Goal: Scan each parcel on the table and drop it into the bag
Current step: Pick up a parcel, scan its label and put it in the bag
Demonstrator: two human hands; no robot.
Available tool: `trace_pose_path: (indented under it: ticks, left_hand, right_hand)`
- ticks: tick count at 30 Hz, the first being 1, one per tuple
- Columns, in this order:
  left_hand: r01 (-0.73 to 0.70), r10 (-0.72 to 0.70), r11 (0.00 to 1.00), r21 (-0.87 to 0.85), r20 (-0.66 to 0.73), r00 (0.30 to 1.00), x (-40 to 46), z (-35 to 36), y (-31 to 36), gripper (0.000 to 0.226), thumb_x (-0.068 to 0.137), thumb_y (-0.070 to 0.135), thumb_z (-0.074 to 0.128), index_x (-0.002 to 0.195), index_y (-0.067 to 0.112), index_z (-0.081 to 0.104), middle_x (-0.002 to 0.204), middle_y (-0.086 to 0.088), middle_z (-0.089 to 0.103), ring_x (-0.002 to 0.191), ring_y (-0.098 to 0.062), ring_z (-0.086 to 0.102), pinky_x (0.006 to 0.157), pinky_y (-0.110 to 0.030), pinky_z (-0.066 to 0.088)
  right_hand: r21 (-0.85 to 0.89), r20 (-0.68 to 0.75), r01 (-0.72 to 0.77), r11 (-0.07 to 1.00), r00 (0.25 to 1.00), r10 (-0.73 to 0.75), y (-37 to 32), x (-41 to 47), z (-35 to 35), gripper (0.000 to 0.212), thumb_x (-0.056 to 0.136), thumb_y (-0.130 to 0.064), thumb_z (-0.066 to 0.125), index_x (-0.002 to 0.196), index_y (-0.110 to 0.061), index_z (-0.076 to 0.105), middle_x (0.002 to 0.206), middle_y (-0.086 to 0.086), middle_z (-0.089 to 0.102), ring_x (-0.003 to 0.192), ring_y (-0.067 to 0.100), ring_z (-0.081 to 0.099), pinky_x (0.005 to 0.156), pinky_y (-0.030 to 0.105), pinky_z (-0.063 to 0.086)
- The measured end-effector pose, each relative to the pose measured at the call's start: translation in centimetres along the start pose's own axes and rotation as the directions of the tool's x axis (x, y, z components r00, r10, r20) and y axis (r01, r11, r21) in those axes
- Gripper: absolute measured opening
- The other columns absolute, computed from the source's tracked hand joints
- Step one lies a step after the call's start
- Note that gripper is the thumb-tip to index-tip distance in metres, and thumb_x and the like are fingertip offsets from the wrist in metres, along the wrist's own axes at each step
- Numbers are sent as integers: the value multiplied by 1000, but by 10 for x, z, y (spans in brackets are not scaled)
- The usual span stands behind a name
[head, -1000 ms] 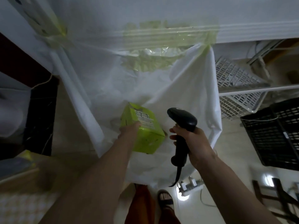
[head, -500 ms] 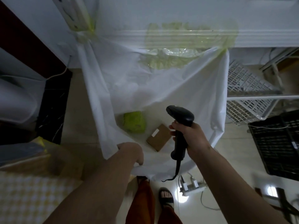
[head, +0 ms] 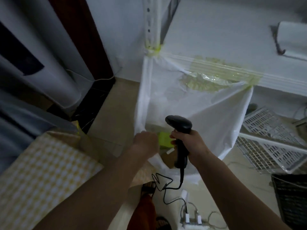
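Green parcel [head: 164, 139] — half-hidden behind left hand [head: 145, 143].

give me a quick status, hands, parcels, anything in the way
Right hand grips scanner. Left hand empty at bag rim. Green parcel and brown parcel inside bag. Nothing blocking.

The right hand [head: 193, 143] is wrapped around the handle of a black barcode scanner [head: 180, 135], its head pointing left, over the mouth of a white plastic bag [head: 216, 113]. A black cord [head: 166, 185] hangs from the scanner's base toward a power strip [head: 192, 219] on the floor. The left hand [head: 146, 143] is curled loosely at the bag's near rim; whether it grips the rim is unclear. Inside the bag lie a green box [head: 164, 140] and, beside it, a brown cardboard parcel [head: 169, 157] bearing a white label. Yellow-green tape [head: 221, 70] fixes the bag to a white shelf. A checkered tablecloth [head: 41, 171] covers the table at lower left.
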State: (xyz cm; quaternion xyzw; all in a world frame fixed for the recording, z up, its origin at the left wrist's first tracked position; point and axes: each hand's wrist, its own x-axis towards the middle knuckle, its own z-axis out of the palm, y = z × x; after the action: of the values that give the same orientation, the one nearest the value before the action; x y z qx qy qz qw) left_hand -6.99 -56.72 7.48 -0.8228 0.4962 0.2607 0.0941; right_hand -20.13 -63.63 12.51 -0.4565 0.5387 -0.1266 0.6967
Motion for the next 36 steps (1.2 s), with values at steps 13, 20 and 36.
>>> trace_pose_path:
  ticks: [13,20,36]
  left_hand:
    - [580,-636,733,-355,-56,770,-309,86,-119,45,98,40,44,134,14,50,129,-8,56,117,-26,56,91,-37,48]
    - [782,-875,373,-500,92,476,-463,166,-147,46,98,43,45,135,17,49,134,-7,54,122,-26,54,95,-35,45]
    - [754,-840,4,-657,407,360,-694,333,-203,37,96,34,49,127,15,57,124,-7,64,111,-23,63,83,-30,51]
  right_hand:
    - [-420,593,146,896,791,148,78,-155,156,6,84,-2,66,83,-4,61,71,11,55,62,23,55,63,35,43]
    - [-573,727,306,760,618,299,153,-259,236,14,80,-5,71,94,-5,67,82,11,67,78,23,66,71,32,49]
    - [-677,694,385,627,618,370,345,-426,345,18,78,-3,73,95,-1,67,75,12,64,72,25,61,72,34,46]
